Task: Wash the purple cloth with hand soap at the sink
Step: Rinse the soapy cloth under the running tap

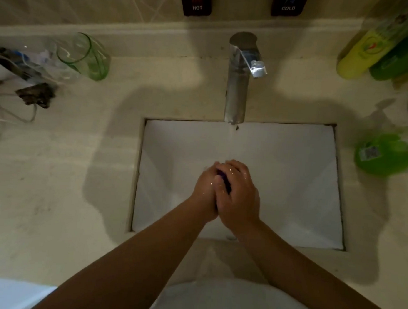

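Over the middle of the white sink (291, 173), my left hand (204, 192) and my right hand (239, 196) are pressed together, both wet. Between the palms is the purple cloth (225, 181); only a thin dark purple strip of it shows. A thin stream of water falls from the chrome tap (237, 85) onto my fingertips. The hand soap bottle (385, 155), filled with green liquid, stands on the counter right of the sink, apart from both hands.
A green glass tumbler (85, 56) and a clutter of small items (25, 74) lie on the counter at the left. Yellow and green bottles (374, 49) stand at the back right. Hot and cold labels (198, 2) are on the wall behind the tap.
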